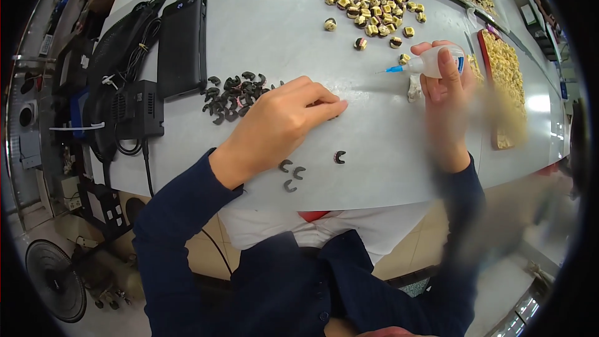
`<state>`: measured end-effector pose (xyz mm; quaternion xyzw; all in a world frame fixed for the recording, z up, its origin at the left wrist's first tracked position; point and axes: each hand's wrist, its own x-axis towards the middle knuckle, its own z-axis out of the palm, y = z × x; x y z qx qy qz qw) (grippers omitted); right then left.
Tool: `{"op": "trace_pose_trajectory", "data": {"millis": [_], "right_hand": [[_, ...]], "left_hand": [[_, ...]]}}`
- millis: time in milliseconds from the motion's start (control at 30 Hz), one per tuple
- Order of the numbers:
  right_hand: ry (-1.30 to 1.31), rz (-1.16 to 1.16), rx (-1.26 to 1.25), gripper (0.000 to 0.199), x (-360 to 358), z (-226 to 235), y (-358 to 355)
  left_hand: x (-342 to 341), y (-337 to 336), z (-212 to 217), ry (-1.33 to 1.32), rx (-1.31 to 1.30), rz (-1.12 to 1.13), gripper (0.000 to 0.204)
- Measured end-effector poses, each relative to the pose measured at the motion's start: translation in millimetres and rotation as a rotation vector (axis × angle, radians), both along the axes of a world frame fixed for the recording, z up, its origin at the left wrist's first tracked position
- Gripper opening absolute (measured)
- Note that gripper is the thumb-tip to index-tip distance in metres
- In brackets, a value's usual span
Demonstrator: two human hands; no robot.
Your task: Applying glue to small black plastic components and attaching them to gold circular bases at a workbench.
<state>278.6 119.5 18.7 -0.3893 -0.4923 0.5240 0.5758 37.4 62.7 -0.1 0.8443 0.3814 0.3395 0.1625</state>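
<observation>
My left hand [284,122] is over the middle of the table, thumb and forefinger pressed together near the tabletop. A dark bit shows under those fingertips, mostly hidden. Beside the wrist lies a heap of small black C-shaped pieces [234,101]. Closer to the front edge are several loose ones, one of them a C-shaped piece with a reddish inner edge [339,156]. Held in my right hand [442,78] is a white squeeze bottle [430,62]. Its blue needle tip [394,69] points left. A crumpled white scrap [414,88] rests just below the bottle.
Many small cream-and-black assembled pieces [374,0] are piled at the back. A red-edged tray [508,75] of cream pieces sits at the right. On the left are a black power bank [182,43], cables and a black adapter [138,109]. A fan [56,281] stands at lower left.
</observation>
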Motion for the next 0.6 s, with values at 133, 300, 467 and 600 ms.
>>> {"op": "trace_pose_trajectory", "data": {"millis": [133, 300, 467, 600], "right_hand": [[0.005, 0.04, -0.055, 0.02, -4.5, -5.4, -5.5], [0.022, 0.059, 0.0, 0.022, -4.3, -13.6, -15.9], [-0.154, 0.048, 0.064, 0.028, 1.1, -2.3, -30.0], [-0.299, -0.02, -0.261, 0.061, -12.9, 2.1, -38.6]], "left_hand": [[2.2, 0.0, 1.7, -0.043, -0.045, 0.039, 0.038], [6.6, 3.4, 0.4, -0.052, -0.035, 0.071, 0.046], [9.5, 6.4, 0.2, -0.03, -0.056, 0.097, 0.052], [3.6, 4.3, 0.2, 0.031, -0.066, 0.099, 0.056]]}}
